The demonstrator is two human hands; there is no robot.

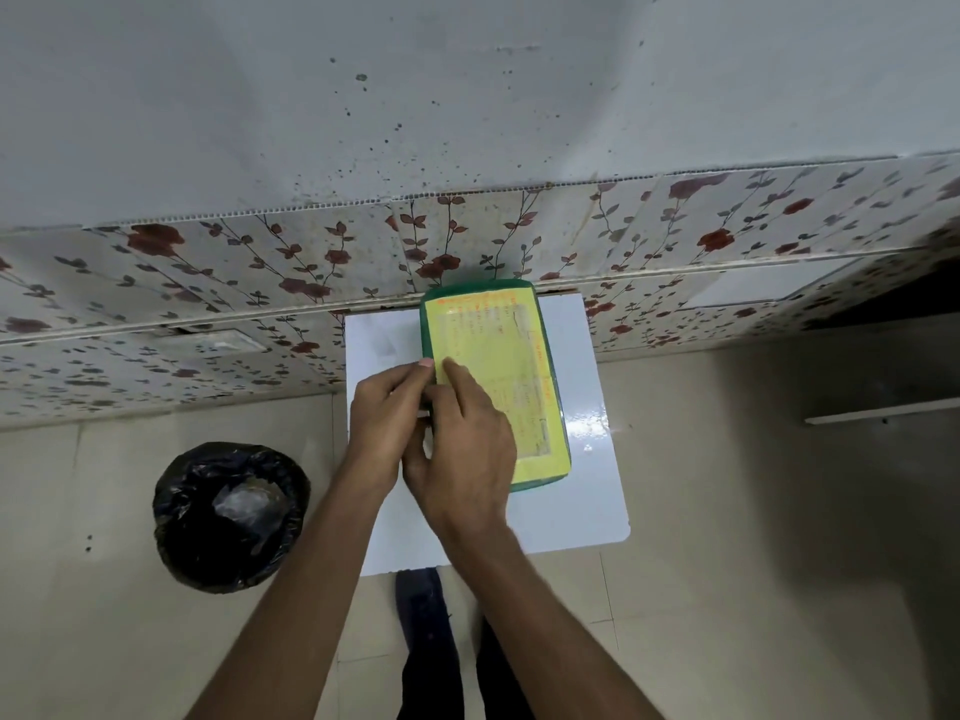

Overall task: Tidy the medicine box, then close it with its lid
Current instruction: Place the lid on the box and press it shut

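Note:
The medicine box point(540, 478) is green and stands on a small white table point(587, 491), its far end against the tiled wall. Its green lid point(498, 350), with a yellow printed label on top, lies flat over the box and hides the contents. My left hand point(384, 418) holds the lid's left edge, fingertips at the rim. Close beside it, my right hand point(462, 444) also grips that left edge, with its index finger stretched over the yellow label. The two hands touch each other.
A round bin lined with a black bag point(231, 517) stands on the floor left of the table. A floral tiled wall point(260, 283) runs behind the table. My legs point(431, 641) are below the table's front edge.

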